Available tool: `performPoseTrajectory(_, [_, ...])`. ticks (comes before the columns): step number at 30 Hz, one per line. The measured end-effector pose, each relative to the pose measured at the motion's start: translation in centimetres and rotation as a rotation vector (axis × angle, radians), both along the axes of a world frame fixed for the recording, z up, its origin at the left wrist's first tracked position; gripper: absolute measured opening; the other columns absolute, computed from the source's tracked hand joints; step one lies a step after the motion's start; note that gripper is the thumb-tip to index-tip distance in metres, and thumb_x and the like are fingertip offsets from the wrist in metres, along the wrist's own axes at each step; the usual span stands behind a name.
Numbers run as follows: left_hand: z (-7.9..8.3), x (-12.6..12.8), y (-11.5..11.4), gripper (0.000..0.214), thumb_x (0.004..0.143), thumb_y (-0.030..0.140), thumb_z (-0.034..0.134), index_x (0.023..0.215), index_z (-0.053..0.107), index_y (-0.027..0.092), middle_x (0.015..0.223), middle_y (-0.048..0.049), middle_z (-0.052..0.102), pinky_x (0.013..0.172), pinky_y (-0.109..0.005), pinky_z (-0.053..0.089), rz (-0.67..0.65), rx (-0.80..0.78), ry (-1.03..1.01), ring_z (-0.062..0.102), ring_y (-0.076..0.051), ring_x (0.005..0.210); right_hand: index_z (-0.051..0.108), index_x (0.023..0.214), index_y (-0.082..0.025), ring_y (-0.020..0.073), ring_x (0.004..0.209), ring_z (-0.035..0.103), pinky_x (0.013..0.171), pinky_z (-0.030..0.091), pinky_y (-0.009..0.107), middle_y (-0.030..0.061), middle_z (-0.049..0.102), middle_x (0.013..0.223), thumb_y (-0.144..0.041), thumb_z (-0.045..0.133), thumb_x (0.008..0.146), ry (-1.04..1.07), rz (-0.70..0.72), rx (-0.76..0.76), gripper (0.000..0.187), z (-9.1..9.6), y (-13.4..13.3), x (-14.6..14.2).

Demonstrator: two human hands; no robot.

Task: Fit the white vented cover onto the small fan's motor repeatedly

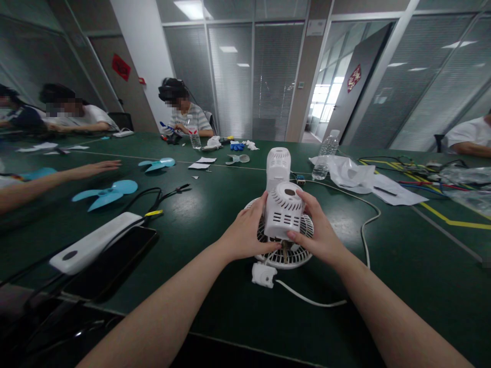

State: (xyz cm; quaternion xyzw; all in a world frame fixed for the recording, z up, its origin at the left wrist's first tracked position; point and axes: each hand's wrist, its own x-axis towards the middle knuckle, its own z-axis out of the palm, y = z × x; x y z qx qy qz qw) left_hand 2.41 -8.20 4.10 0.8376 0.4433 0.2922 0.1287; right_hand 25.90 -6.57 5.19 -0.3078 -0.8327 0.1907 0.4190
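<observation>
Between my two hands is a white plastic fan motor housing (283,212) with curved vent slots and a dark round spot on top. My left hand (245,232) closes on its left side, the thumb along the lower edge. My right hand (320,230) grips the right side, fingertips near the top and lower corner. Beneath lies a round white fan grille (286,265), partly covered by the housing and hands. A white fan stand (279,162) extends behind the housing. Just in front of the grille sits a small white plastic part (264,275), with a white cable (314,302) beside it.
At left lie blue fan blades (107,194), a white power strip (95,243) and a dark phone (115,258). Another person's arm (65,181) reaches in there. A water bottle (326,156), crumpled plastic (351,171) and paper with a pen (399,190) are at right.
</observation>
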Motion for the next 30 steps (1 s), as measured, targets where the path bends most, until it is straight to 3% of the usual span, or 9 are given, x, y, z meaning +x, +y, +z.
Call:
performPoseTrajectory(3, [-0.1,0.0,0.0,0.125,0.073,0.059,0.071,0.153,-0.018,0.026,0.163,-0.0151,0.017,0.115,-0.06,0.026,-0.006,0.001,-0.004,0.027,-0.037,0.146,0.02,0.151,-0.038,0.0361,0.133,0.044,0.106,0.042,0.06,0.0084,0.032,0.153,-0.04,0.074,0.079,0.008,0.012,-0.012,0.09,-0.1,0.0,0.0])
performPoseTrajectory(9, [-0.1,0.0,0.1,0.125,0.072,0.057,0.072,0.153,-0.019,0.026,0.163,-0.0151,0.016,0.115,-0.06,0.027,-0.021,0.006,-0.021,0.028,-0.037,0.145,0.025,0.149,-0.038,0.0354,0.141,0.031,0.113,0.033,0.061,0.0074,0.031,0.153,-0.04,0.077,0.075,-0.046,-0.065,0.158,0.09,0.2,-0.2,-0.1])
performPoseTrajectory(13, [0.0,0.0,0.0,0.124,0.072,0.059,0.071,0.153,-0.018,0.027,0.163,-0.0148,0.017,0.115,-0.061,0.026,-0.021,-0.004,-0.026,0.028,-0.037,0.145,0.027,0.148,-0.037,0.0356,0.141,0.031,0.113,0.033,0.061,0.0084,0.033,0.151,-0.04,0.078,0.073,-0.077,-0.107,0.215,0.091,0.4,-0.4,-0.2])
performPoseTrajectory(21, [0.1,0.0,0.0,0.126,0.072,0.061,0.072,0.153,-0.018,0.025,0.162,-0.0166,0.018,0.115,-0.061,0.026,-0.017,-0.037,-0.011,0.029,-0.038,0.144,0.027,0.149,-0.037,0.0346,0.134,0.04,0.107,0.041,0.059,0.0091,0.038,0.148,-0.043,0.076,0.077,-0.078,-0.083,0.116,0.087,0.7,-0.1,0.0])
performPoseTrajectory(30, [0.5,0.0,-0.2,0.13,0.067,0.057,0.078,0.154,-0.013,0.026,0.154,-0.0177,0.035,0.109,-0.064,0.034,0.004,-0.085,-0.089,0.039,-0.041,0.137,0.025,0.149,-0.041,0.0366,0.136,0.041,0.105,0.043,0.06,0.0075,0.031,0.154,-0.043,0.074,0.079,-0.057,0.043,-0.014,0.085,1.1,0.0,0.6])
